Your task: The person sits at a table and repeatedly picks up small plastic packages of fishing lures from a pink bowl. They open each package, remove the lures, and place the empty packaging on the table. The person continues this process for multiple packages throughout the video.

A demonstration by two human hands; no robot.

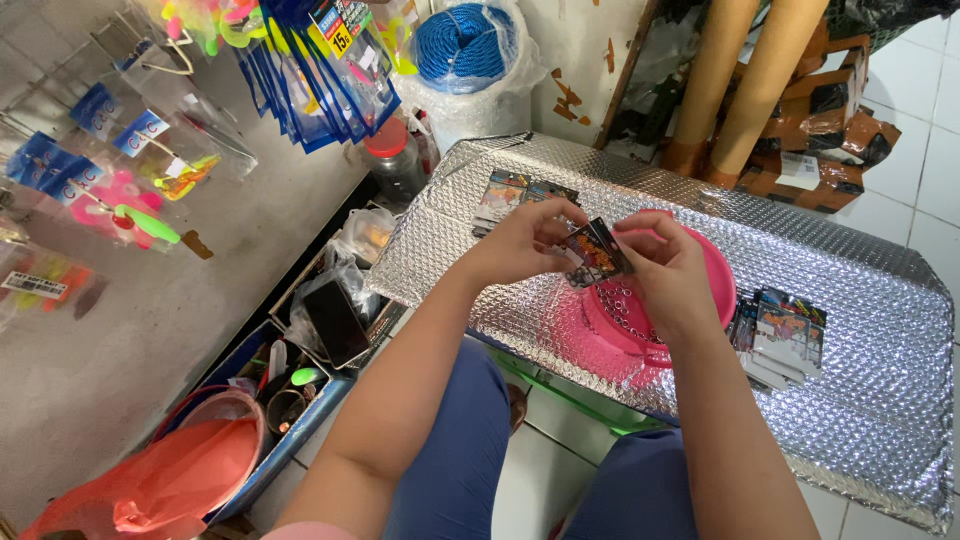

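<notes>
Both hands, left hand (520,243) and right hand (668,270), have fingers clamped on a small packet (594,252) above the pink basket (722,285), mid-desk (880,330), well inside its edges.

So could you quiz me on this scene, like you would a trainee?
1. True or false: both hands hold the small packet over the pink basket.
2. What covers the table: A) silver bubble foil, B) green cloth, C) newspaper?
3. Where are the stacks of packets lying?

Key:
1. True: the left hand and right hand both pinch it.
2. A.
3. One stack lies right of the basket and another stack lies beyond the left hand, both on the foil.
</notes>
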